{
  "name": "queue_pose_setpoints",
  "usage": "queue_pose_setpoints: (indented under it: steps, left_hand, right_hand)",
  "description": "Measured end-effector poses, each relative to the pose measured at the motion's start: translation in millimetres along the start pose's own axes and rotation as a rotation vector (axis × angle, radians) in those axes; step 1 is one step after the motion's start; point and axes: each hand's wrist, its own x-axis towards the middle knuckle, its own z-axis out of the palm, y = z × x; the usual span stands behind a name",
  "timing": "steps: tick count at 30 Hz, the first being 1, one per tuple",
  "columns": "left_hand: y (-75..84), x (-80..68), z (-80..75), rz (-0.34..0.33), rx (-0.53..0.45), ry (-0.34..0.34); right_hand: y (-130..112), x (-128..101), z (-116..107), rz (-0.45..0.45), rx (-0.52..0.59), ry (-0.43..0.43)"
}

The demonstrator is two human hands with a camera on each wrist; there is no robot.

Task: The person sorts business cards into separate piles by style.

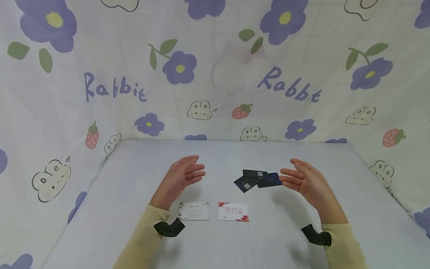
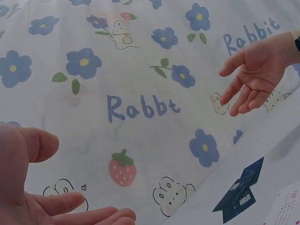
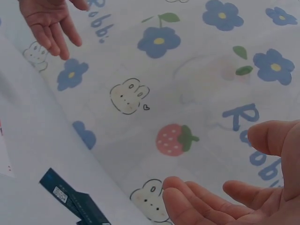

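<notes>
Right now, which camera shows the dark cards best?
The head view: all three dark cards lie overlapped on the table, fully visible. The left wrist view shows them small at the frame's lower right; the right wrist view crops them at the bottom edge.

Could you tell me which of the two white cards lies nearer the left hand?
The white card with the green leafy border, beside the left hand's wrist; the other has red-purple corners.

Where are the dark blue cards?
In the head view, the dark blue cards lie fanned on the table, right of centre, just beside the right hand fingertips, beyond the white cards.
</notes>
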Motion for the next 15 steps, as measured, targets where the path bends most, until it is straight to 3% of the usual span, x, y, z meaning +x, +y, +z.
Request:
queue_pose_setpoints:
  steps: [15]
  left_hand:
    - [-1.4,1.3,2.3,-0.001,0.021,0.0]
  right_hand:
    - [3.9,3.2,0.5,0.009,-0.015,0.003]
